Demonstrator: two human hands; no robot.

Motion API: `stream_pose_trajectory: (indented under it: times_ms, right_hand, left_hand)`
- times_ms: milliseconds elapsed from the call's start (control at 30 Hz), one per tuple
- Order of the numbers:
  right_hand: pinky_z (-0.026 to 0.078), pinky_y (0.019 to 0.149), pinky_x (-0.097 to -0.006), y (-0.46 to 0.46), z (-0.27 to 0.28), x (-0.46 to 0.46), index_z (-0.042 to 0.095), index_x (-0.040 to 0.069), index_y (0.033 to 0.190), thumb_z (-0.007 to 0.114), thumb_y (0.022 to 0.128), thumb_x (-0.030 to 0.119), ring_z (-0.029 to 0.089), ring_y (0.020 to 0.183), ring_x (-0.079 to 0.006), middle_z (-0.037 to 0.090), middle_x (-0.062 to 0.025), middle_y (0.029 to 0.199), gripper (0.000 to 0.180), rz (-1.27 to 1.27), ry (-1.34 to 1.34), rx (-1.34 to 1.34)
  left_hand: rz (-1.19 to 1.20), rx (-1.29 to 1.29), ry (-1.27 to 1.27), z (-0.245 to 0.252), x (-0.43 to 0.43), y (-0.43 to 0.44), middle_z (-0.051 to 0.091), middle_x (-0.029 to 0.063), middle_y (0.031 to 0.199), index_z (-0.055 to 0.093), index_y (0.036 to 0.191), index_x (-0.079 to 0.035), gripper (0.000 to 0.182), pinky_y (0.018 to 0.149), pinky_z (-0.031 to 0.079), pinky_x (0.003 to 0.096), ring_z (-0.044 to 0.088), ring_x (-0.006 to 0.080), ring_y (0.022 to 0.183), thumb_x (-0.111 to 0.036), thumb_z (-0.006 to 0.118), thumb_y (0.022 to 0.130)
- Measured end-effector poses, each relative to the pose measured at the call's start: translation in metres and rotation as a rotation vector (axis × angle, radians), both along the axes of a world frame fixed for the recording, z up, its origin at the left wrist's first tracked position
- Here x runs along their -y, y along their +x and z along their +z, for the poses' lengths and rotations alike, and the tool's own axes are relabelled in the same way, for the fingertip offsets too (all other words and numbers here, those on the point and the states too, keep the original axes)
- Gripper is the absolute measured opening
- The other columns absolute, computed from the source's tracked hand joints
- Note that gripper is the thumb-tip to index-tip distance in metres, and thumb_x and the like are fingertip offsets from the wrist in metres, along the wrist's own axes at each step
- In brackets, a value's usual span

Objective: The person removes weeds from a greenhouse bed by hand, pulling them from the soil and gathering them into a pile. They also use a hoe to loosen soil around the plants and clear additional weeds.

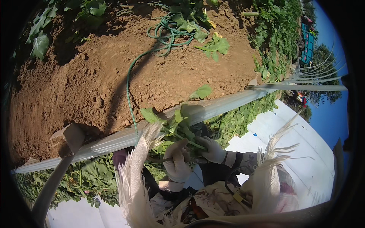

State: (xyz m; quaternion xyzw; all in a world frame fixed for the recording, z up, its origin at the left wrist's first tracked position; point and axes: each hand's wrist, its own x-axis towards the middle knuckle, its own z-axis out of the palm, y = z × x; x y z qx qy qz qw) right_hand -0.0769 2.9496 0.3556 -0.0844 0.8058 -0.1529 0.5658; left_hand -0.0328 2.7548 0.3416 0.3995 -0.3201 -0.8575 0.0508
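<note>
Both my hands wear pale work gloves and meet low in the middle, in front of my body. My left hand has its fingers curled at the near side of some leafy greens. A thin brownish strand, which I cannot name for sure, crosses by its fingers. My right hand grips the greens from the other side, where a pale green stem runs to its fingers. Leaves spread up from between the hands over a band of clear plastic film. The gloves and leaves hide part of the grip.
A green rope runs from a tangled coil down to the film. A block sits by a bent pole. Bare soil stretches ahead; cut leaves lie there. White sheeting, hoops and a teal cart are right.
</note>
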Motion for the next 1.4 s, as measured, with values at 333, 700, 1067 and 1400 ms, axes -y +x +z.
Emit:
stream_pose_trajectory:
  times_ms: [333, 700, 1067, 1400]
  right_hand:
    - [0.046, 0.091, -0.0432, -0.201, -0.086, -0.01, 0.062, 0.01, 0.116, 0.061, 0.084, 0.025, 0.057, 0.104, -0.0356, 0.061, -0.0184, 0.108, 0.035, 0.075, 0.134, -0.655]
    - [0.034, 0.105, -0.0447, -0.303, -0.23, -0.041, 0.064, 0.012, 0.113, 0.061, 0.082, 0.026, 0.041, 0.128, -0.0309, 0.05, -0.0119, 0.134, 0.034, 0.319, 0.557, -0.784]
    - [0.05, 0.064, -0.0399, -0.119, -0.043, -0.016, 0.066, 0.012, 0.11, 0.071, 0.074, 0.018, 0.063, 0.073, -0.032, 0.063, -0.0097, 0.084, 0.037, 0.307, -0.263, -0.222]
    - [0.045, 0.095, -0.0411, -0.133, -0.136, -0.002, 0.062, 0.013, 0.111, 0.064, 0.079, 0.019, 0.054, 0.111, -0.0313, 0.055, -0.0128, 0.122, 0.032, 0.431, 0.269, -0.266]
  left_hand:
    - [-0.039, 0.181, 0.084, -0.005, -0.027, -0.024, 0.046, -0.0012, 0.061, 0.062, 0.107, 0.0, 0.031, 0.047, 0.033, 0.0226, 0.04, 0.0061, 0.05, -0.026, 0.046, 0.101]
    - [-0.22, 0.265, -0.009, -0.025, -0.037, -0.031, 0.042, -0.0021, 0.058, 0.061, 0.11, 0.0, 0.041, 0.045, 0.028, 0.0222, 0.037, 0.0056, 0.048, -0.037, 0.045, 0.101]
    - [-0.033, 0.421, 0.16, -0.046, -0.034, -0.002, 0.037, -0.0023, 0.054, 0.061, 0.112, 0.003, 0.048, 0.048, 0.031, 0.0256, 0.03, 0.0075, 0.047, -0.042, 0.05, 0.097]
    - [-0.111, 0.278, 0.023, -0.044, -0.027, -0.012, 0.045, 0.0008, 0.055, 0.058, 0.111, 0.002, 0.042, 0.04, 0.026, 0.0225, 0.034, 0.0076, 0.042, -0.037, 0.048, 0.098]
